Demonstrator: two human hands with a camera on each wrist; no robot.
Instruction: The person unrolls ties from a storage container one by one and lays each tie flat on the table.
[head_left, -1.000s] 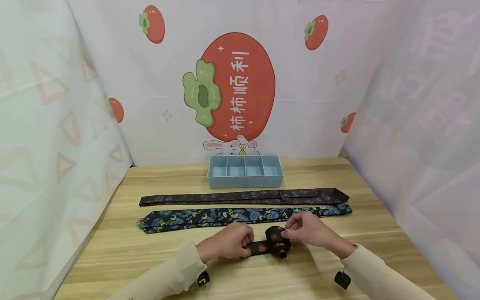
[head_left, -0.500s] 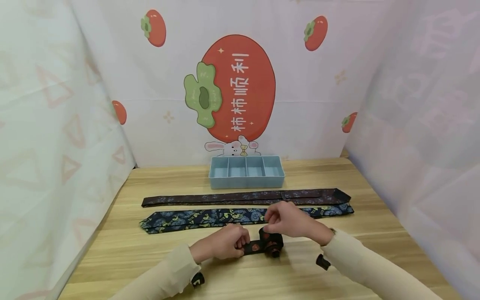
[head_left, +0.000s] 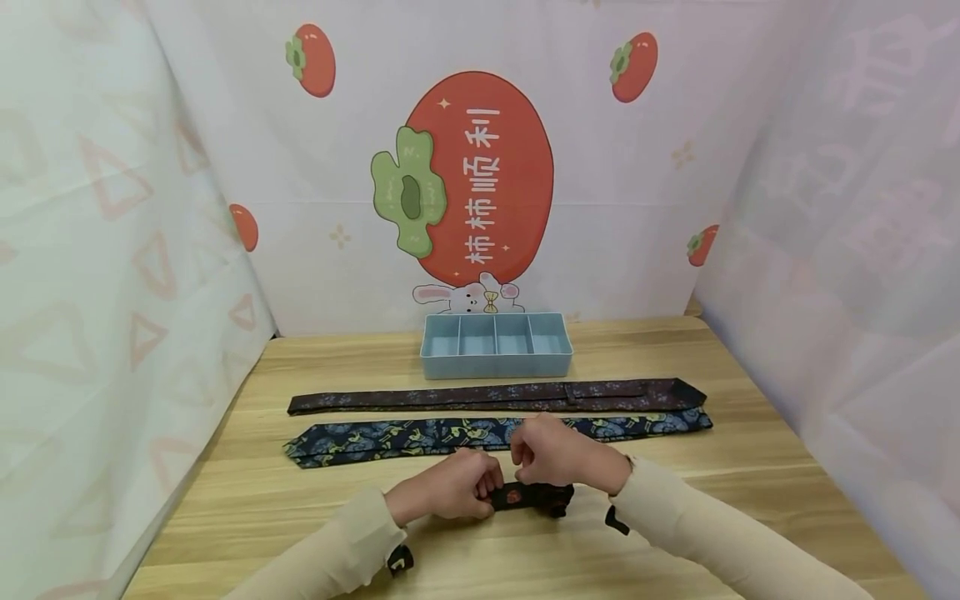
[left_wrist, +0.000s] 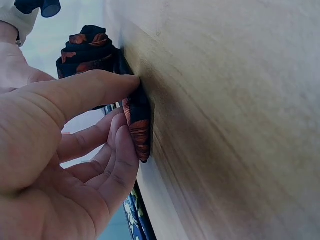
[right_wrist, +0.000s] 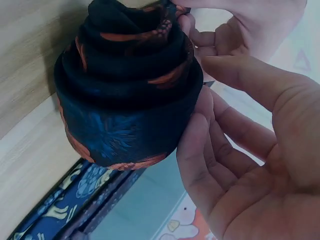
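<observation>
A dark necktie with orange-red flowers [head_left: 557, 500] lies on the table, most of it wound into a roll and a short flat end stretching left. With thumb and fingers, my left hand [head_left: 450, 485] pinches that flat end; the left wrist view shows its tip [left_wrist: 141, 137] at the fingers. My right hand [head_left: 562, 454] is over the roll and grips its side edge; in the right wrist view the layers of the roll [right_wrist: 125, 115] stand stepped like a cone. Just behind the hands lies a navy necktie with blue and yellow figures [head_left: 375, 439], partly covered by the right hand.
A dark maroon patterned necktie [head_left: 420, 400] lies stretched out farther back. Behind it stands a light blue box [head_left: 495, 367] with several compartments. Printed white cloth [head_left: 337, 167] hangs at the back and on both sides of the wooden table [head_left: 247, 517].
My right hand has moved left and over the roll, from its right side to near the left hand. The left hand has kept its hold on the flat end, almost in place.
</observation>
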